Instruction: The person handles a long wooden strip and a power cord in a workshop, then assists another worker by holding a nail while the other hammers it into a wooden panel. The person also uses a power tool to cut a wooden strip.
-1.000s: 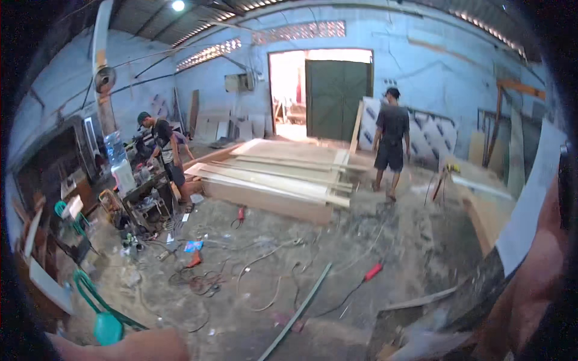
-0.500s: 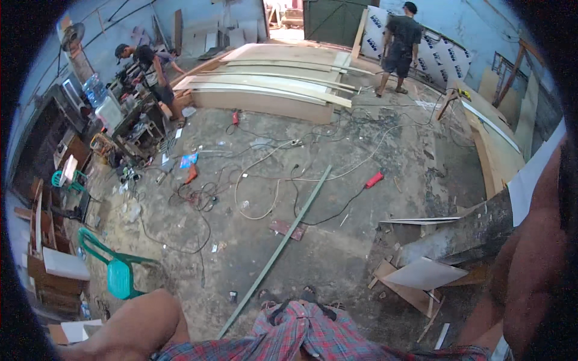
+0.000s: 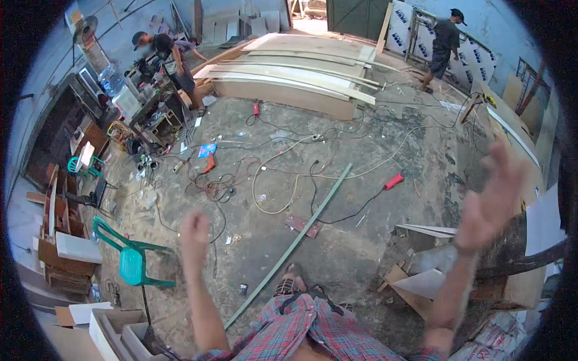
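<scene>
Both my forearms reach up from the lower edge, bare below plaid sleeves. My left hand (image 3: 195, 231) is raised in front of me, right of a green plastic chair (image 3: 132, 265); its fingers are foreshortened and blurred, and no object shows in it. Higher up on the right, my right hand (image 3: 495, 201) is open, its fingers stretched upward and smeared by motion. It holds nothing and overlaps the view of boards by the right wall. A long pale-green strip (image 3: 289, 245) lies on the floor between my hands, crossing a small reddish-brown board (image 3: 301, 227) and passing beside my sandalled feet.
Cables (image 3: 277, 207) sprawl over the floor, with a red-bodied tool (image 3: 394, 181) on one. Wooden sheets (image 3: 283, 107) form a broad stack at the back. One person (image 3: 174, 63) stands at a cluttered bench; another (image 3: 444, 49) is by the right wall. Offcuts (image 3: 421, 283) lie at right.
My forearms and hands have come up into view; earlier, only bent limbs showed at the sides. The view has shifted, and the person at the back right has moved to the right.
</scene>
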{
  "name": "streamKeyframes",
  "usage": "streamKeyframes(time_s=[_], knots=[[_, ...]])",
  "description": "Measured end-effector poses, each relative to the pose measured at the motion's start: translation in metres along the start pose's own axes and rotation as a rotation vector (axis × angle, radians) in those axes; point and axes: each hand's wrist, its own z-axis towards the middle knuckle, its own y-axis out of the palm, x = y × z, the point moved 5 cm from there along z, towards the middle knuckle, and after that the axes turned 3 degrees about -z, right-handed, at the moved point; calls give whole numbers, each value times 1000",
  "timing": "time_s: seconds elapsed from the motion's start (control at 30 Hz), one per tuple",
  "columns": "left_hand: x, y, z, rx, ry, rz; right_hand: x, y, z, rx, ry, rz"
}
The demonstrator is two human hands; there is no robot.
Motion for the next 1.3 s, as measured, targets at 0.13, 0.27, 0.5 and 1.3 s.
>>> streamKeyframes(time_s=[0.13,0.27,0.5,1.3], knots=[[-203,141,-168,-1207,-262,814,163,39,-223,-252,925,-167],[-255,204,-288,-1373,-692,373,192,12,-590,-1002,1066,-526],[-310,204,-209,-1241,-879,343,111,6,-690,-1577,1734,-288],[-181,553,198,-438,-595,-26,668,221,-450,-1128,1440,-195]])
